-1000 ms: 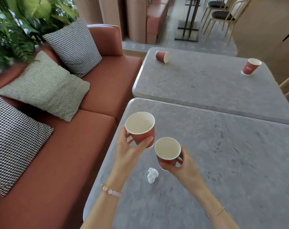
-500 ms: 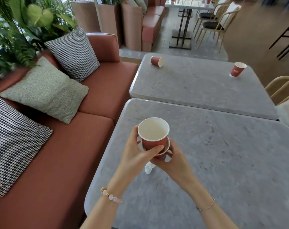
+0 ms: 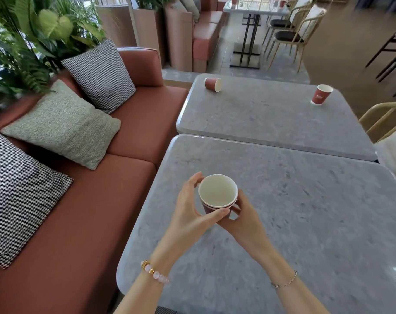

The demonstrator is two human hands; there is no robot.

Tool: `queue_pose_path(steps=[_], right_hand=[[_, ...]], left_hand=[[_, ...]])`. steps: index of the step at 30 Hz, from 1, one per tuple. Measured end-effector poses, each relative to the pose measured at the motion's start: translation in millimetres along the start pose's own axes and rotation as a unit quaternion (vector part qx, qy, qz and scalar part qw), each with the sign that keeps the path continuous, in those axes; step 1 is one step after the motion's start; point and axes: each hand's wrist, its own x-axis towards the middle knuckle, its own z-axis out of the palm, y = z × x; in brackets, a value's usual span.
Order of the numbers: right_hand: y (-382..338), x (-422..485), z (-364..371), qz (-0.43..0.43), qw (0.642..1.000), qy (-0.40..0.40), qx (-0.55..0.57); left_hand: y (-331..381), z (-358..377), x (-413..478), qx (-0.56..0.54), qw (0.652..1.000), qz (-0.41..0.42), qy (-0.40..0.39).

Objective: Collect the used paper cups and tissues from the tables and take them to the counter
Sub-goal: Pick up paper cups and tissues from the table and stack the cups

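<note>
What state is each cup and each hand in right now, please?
nested cups: one inside the other, held upright
left hand: grips the nested cups
right hand: grips the nested cups
far-left cup: lying on its side
far-right cup: standing upright

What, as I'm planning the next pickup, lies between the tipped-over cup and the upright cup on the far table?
Nothing: the head view shows only bare tabletop between the tipped-over cup and the upright cup.

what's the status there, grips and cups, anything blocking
Left grip and right grip both holding the nested cups over near table. Tipped cup and upright cup uncollected on far table. Nothing in the way.
</note>
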Motion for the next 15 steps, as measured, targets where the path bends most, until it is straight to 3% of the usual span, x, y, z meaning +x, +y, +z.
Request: queue_pose_path(steps=[7, 12, 15], right_hand=[[1.1, 0.4, -7.7, 0.001, 1.000, 0.007, 0.025], [-0.7, -1.1, -15.1, -0.002, 1.000, 0.017, 0.023], [0.4, -2.6, -19.3, -0.004, 0.999, 0.018, 0.026]], left_hand=[[15.0, -7.6, -5.9, 0.155, 0.981, 0.115, 0.038], [22.5, -16.0, -3.0, 0.370, 0.891, 0.225, 0.133], [22.2, -20.1, -2.5, 0.412, 0.870, 0.234, 0.137]])
